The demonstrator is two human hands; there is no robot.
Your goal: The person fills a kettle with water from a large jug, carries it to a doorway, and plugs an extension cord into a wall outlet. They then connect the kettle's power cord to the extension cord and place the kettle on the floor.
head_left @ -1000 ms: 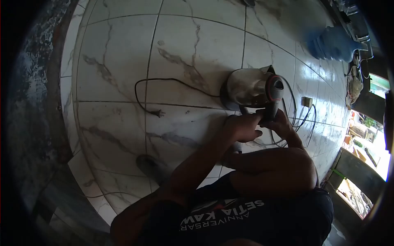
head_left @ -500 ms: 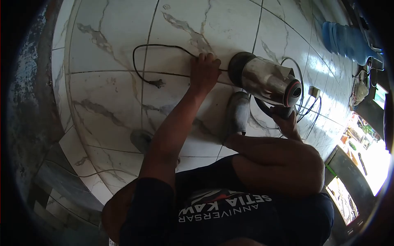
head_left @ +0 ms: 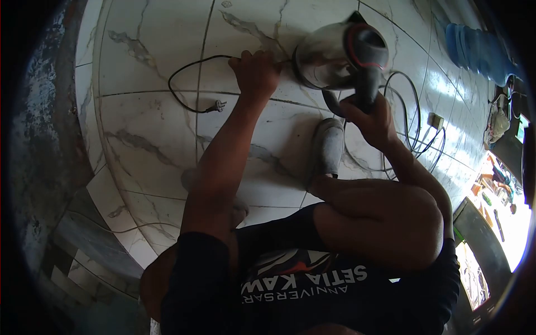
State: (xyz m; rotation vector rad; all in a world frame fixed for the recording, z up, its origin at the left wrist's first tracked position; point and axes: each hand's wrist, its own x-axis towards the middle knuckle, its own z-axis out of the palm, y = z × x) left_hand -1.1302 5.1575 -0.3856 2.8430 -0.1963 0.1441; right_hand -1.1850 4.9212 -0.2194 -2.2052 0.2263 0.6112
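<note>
A shiny metal electric kettle (head_left: 322, 58) with a black lid and a red ring is tipped over, its lid towards the right. My right hand (head_left: 373, 120) is wrapped round the kettle's black handle (head_left: 367, 89). Left of the kettle, my left hand (head_left: 258, 73) is closed round the black power cord (head_left: 187, 66), which runs between the hand and the kettle's base end. The cord's far end loops down to a two-pin plug (head_left: 216, 106) lying on the tiles. My fingers hide part of the cord.
Beneath everything is a white marbled tile floor (head_left: 151, 128). Another black cable (head_left: 416, 111) coils at the right beside a small socket block (head_left: 436, 121). A blue water bottle (head_left: 480, 53) lies at the upper right. My shoe (head_left: 328, 146) rests just below the kettle.
The kettle has moved away from me and turned, so its lid and handle face me more. My right hand went up with it. My left hand shifted left and slightly up with the cord.
</note>
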